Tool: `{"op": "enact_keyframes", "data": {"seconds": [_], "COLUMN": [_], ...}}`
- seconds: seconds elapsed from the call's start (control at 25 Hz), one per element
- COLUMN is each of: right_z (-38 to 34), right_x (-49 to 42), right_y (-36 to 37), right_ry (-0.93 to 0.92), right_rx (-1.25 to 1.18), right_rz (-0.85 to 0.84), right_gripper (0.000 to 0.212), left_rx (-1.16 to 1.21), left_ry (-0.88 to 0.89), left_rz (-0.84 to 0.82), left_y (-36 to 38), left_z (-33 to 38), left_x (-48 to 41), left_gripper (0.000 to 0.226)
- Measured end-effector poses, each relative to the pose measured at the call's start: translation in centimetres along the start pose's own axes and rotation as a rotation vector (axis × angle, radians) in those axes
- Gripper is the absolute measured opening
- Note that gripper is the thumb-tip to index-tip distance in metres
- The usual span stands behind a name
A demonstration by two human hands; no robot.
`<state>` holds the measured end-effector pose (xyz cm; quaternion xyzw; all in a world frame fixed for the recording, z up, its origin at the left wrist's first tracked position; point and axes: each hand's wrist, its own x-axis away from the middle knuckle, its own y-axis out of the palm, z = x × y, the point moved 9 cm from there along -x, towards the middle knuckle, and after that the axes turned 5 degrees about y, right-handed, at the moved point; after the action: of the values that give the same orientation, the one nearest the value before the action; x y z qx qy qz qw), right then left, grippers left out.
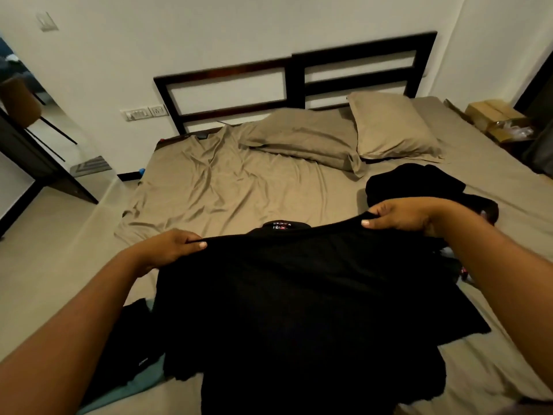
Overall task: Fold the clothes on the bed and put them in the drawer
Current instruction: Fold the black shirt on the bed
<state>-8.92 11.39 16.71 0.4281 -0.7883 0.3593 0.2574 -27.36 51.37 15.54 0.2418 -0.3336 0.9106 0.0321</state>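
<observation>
Head view. Left hand (167, 250) and right hand (398, 217) each pinch the far edge of a black shirt (299, 295), thumbs on top, fingers curled under the cloth. The shirt is spread across the near part of the bed (224, 187), its label (281, 226) showing at the collar. A second dark garment (416, 182) lies bunched beyond the right hand, near two pillows (392, 127).
</observation>
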Motion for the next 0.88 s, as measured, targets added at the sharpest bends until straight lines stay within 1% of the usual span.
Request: {"op": "enact_keyframes", "data": {"seconds": [0.08,0.12,0.16,0.28,0.4,0.48,0.56,0.6,0.64,0.68,0.72,0.76,0.8,0.84,0.88], "right_z": [0.0,0.9,2.6,9.4,16.0,18.6,19.1,18.6,17.9,16.8,15.5,14.0,12.5,11.0,9.7], "right_x": [-7.2,-11.9,-16.7,-28.1,-34.2,-35.9,-36.4,-36.4,-36.3,-36.0,-35.6,-34.9,-34.1,-33.3,-32.9], "right_y": [-1.6,-2.2,-2.3,-1.4,0.3,0.8,0.3,0.0,-0.4,-0.7,-0.7,-0.7,-0.5,0.1,1.2], "right_ry": [-0.03,-0.04,-0.029,-0.004,0.034,0.053,0.036,0.02,0.008,-0.003,-0.012,-0.027,-0.061,-0.107,-0.167], "right_rx": [0.183,0.25,0.262,0.187,0.106,0.122,0.145,0.171,0.207,0.267,0.354,0.435,0.477,0.467,0.403], "right_rz": [0.205,0.281,0.33,0.468,0.619,0.695,0.745,0.77,0.803,0.843,0.896,0.958,1.016,1.041,1.008], "right_gripper": [0.03,0.031,0.031,0.022,0.019,0.018,0.019,0.019,0.02,0.021,0.022,0.022,0.022,0.022,0.021], "left_rx": [-0.156,-0.207,-0.228,-0.23,-0.278,-0.234,-0.075,-0.012,-0.007,-0.053,-0.093,-0.099,-0.066,-0.051,-0.081], "left_ry": [0.0,-0.004,-0.021,-0.09,-0.106,-0.098,-0.108,-0.133,-0.158,-0.171,-0.165,-0.135,-0.089,-0.04,-0.003], "left_rz": [0.09,0.124,0.158,0.283,0.37,0.4,0.368,0.293,0.185,0.104,0.081,0.134,0.224,0.31,0.361], "left_y": [1.1,2.1,3.4,7.0,10.4,11.5,11.7,12.0,12.5,12.7,12.4,11.5,10.3,9.1,8.4], "left_z": [-1.8,-3.5,-5.6,-12.1,-16.6,-18.2,-19.8,-20.7,-21.3,-21.7,-21.8,-21.3,-20.2,-19.0,-17.5], "left_x": [-6.5,-10.7,-14.6,-23.2,-27.0,-27.4,-27.4,-27.4,-27.3,-27.2,-27.2,-27.1,-26.9,-26.6,-26.3], "left_gripper": [0.027,0.026,0.027,0.027,0.023,0.022,0.023,0.025,0.024,0.024,0.024,0.024,0.024,0.022,0.021]}}
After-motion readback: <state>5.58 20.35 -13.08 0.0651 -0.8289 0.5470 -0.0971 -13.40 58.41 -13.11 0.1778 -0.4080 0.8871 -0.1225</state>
